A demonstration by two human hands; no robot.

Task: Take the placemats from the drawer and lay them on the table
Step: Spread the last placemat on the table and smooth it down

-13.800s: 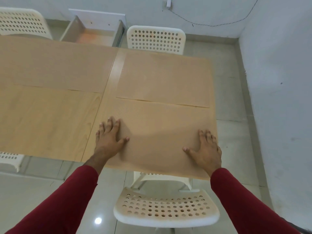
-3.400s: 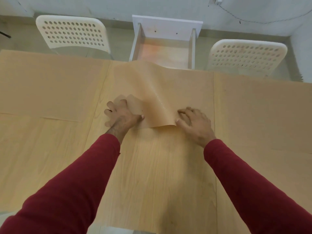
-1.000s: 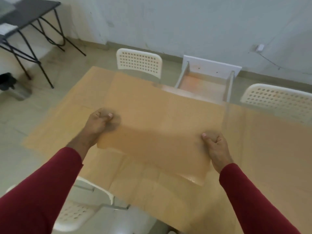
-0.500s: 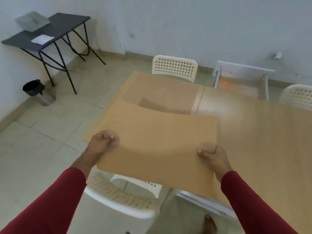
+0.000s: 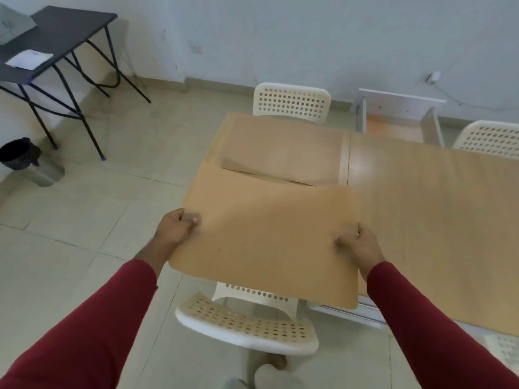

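Standing nearest below the camera, a white perforated chair (image 5: 247,324) sits tucked against the near edge of the wooden table (image 5: 438,220), directly under the held placemat (image 5: 266,240). This tan placemat hangs in the air above the table's near-left corner and the chair, roughly level, its near edge drooping a little. The left hand (image 5: 175,230) is closed on the mat's left edge, thumb on top and fingers curled beneath. The right hand (image 5: 361,244) pinches the right edge the same way, thumb pressed on the upper face. Both sleeves are dark red.

Beyond the held mat, another placemat (image 5: 283,150) lies flat on the table's far-left part, and more tan matting covers the right side. At the far edge stand two more white chairs, one (image 5: 292,102) behind the left part and one (image 5: 491,138) at the right. Between them an open white drawer (image 5: 398,119) rests on the floor against the wall. Well apart to the left stand a black folding table (image 5: 56,32) with a paper on it and a dark bin (image 5: 16,153).
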